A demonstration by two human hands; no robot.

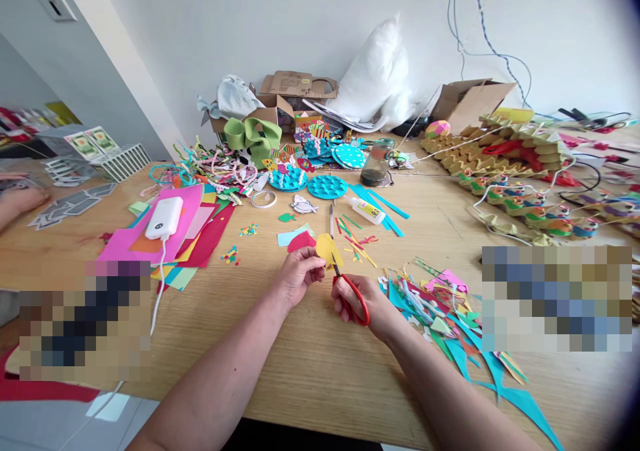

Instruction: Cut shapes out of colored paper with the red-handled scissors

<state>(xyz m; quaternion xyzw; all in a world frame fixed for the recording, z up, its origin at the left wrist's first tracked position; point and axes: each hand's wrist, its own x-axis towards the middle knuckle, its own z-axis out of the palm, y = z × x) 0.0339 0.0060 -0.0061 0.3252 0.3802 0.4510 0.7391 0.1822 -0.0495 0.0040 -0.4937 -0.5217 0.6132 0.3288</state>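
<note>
My left hand (303,272) pinches a small piece of yellow paper (327,247) above the middle of the table. In my right hand (364,303) are red-handled scissors (361,292), with their dark blades at the yellow paper's lower edge. A red paper piece (301,241) lies just behind my left fingers; whether they touch it I cannot tell. Beyond the hands are a pen (331,220), a white fish cutout with drawn outlines (304,204), a small green fish cutout (287,217) and thin coloured paper strips (356,239).
A glue bottle (367,209) lies behind the strips. Paper scraps (445,304) heap at the right. Coloured sheets carry a white power bank (165,218), its cable running off the front edge. Egg cartons (465,151) and a glass jar (377,163) stand behind. Another person's hand (23,197) is far left.
</note>
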